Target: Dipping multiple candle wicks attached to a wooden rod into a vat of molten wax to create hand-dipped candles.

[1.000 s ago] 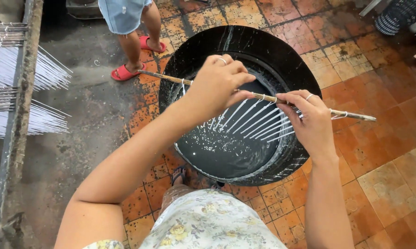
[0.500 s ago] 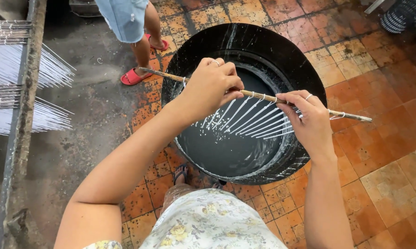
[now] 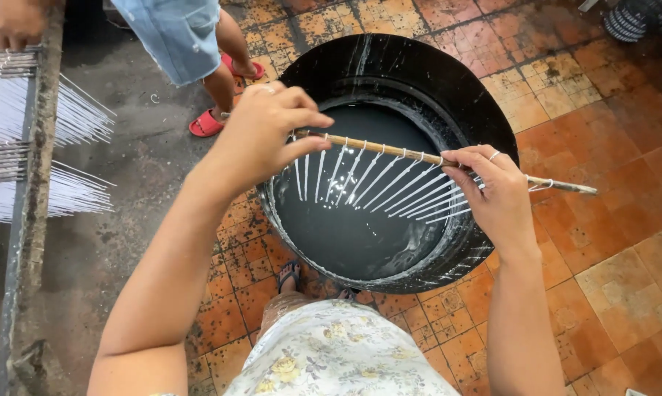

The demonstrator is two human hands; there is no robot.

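Black tub (image 3: 485,117) of dark liquid filling centre frame. Across its rim, wooden rod (image 3: 390,150), clamped by left hand (image 3: 261,136) and right hand (image 3: 496,192). White dipped strands (image 3: 375,180) dangling mid-frame: could swing together and stick if tilted.

So there's this thin wooden stick (image 3: 419,156) running level between the left hand (image 3: 261,136) and the right hand (image 3: 492,194), pinched at both ends. A row of white wax-coated candles (image 3: 375,180) hangs off it on little string loops, fanning out just below the hands.
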